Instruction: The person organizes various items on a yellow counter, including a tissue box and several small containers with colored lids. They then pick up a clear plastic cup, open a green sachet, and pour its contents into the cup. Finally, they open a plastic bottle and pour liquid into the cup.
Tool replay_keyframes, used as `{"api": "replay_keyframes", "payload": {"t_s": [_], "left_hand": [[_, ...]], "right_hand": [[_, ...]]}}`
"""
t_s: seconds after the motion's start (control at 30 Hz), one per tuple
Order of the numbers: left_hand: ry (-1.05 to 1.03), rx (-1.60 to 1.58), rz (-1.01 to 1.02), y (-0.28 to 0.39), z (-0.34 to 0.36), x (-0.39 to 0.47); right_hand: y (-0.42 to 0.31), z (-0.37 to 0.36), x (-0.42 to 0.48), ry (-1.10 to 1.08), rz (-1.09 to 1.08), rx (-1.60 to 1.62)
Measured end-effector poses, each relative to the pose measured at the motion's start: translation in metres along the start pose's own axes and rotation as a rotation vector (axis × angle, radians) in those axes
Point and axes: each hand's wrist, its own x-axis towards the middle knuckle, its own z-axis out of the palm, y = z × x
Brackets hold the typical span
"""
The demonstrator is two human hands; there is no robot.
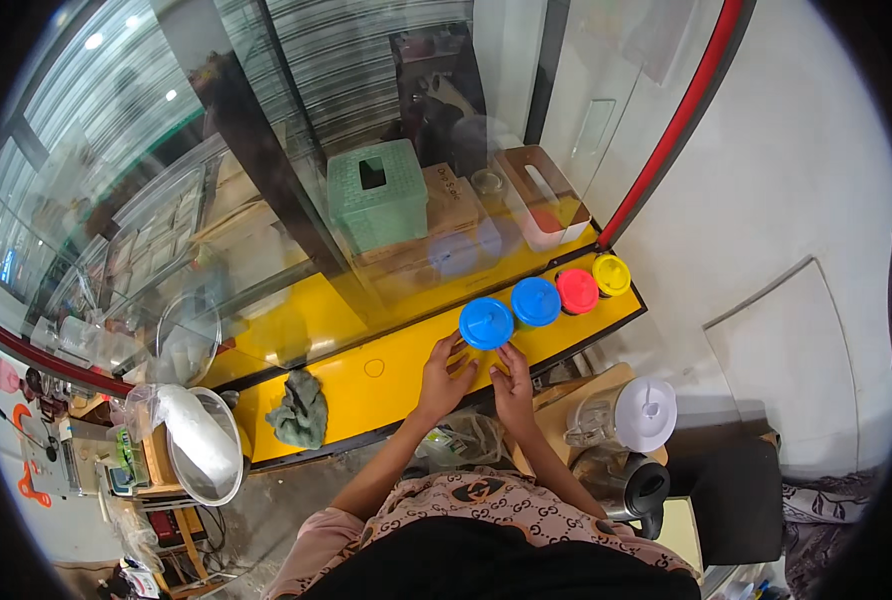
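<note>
Several round containers with coloured lids stand in a slanting row on a yellow counter point(386, 379). Nearest my hands is a large blue lid point(486, 323); beyond it follow a second blue lid point(535, 301), a red-pink lid point(577, 291) and a yellow lid point(611, 275). My left hand point(446, 379) is at the lower left side of the large blue-lidded container, fingers bent. My right hand point(512, 382) has its fingertips at the lower edge of that same lid. Whether either hand grips it cannot be told. A crumpled grey-green cloth point(298, 410) lies on the counter to the left.
Glass panels rise behind the counter strip, with a green woven-pattern plastic box point(378, 191) and a tissue box point(542, 196) behind them. At right are a white-lidded jug point(645, 414) and an electric kettle point(630, 484). A clear tub point(206, 446) stands left.
</note>
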Motion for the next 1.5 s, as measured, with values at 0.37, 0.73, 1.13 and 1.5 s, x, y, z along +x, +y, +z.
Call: {"api": "replay_keyframes", "payload": {"t_s": [0.37, 0.73, 1.13, 1.5], "left_hand": [[0.007, -0.057, -0.044, -0.006, -0.002, 0.003], [0.135, -0.069, -0.225, -0.006, -0.058, -0.035], [0.819, 0.243, 0.088, -0.024, -0.187, -0.067], [0.704, 0.197, 0.095, -0.026, -0.204, -0.065]], "right_hand": [[0.012, -0.003, 0.002, 0.023, -0.018, -0.017], [-0.005, 0.029, -0.030, -0.187, 0.044, -0.199], [-0.003, 0.096, -0.029, -0.268, -0.528, -0.862], [0.006, 0.105, -0.028, -0.206, -0.609, -1.019]]}}
